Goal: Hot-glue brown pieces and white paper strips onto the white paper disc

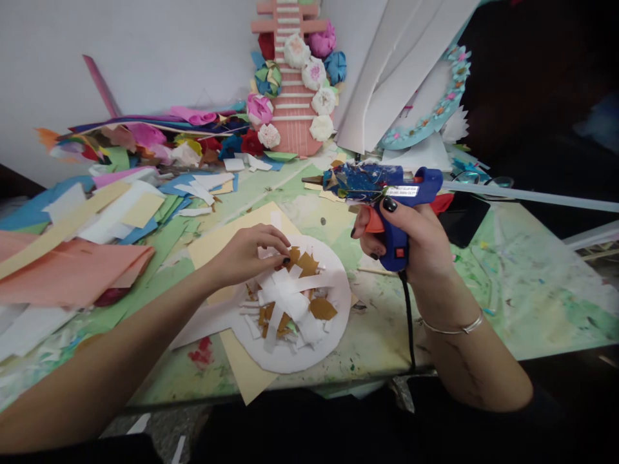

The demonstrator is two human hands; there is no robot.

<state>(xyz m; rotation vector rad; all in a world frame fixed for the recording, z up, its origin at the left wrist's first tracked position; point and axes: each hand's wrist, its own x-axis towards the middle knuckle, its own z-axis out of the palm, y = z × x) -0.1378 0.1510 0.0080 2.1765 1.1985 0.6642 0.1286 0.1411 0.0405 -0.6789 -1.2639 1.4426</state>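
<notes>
The left hand point(251, 254) is stretched in from the lower left, forearm laid low across the counter point(507, 290), wrist bent, fingers curled down. Its fingertips are set on the brown scraps point(322, 309) at the upper edge of the paper disc point(290, 357); whether a piece is pinched in the grip or only pressed flat cannot be told. The right hand point(416, 241) is raised above the counter, to the right of the disc, forearm upright. Its grip is clenched round the handle of the blue glue gun point(382, 183), with one dark-nailed finger laid along the barrel. The gun is held level, nozzle pointed left, well above the disc and clear of it. A black cord point(410, 328) is seen hanging from the handle.

The disc is laid flat on a cream sheet point(246, 377) near the counter's front edge. White strips point(285, 290) are heaped criss-cross at its middle, with brown scraps tucked among them. Loose coloured paper point(72, 258) is piled to the left.
</notes>
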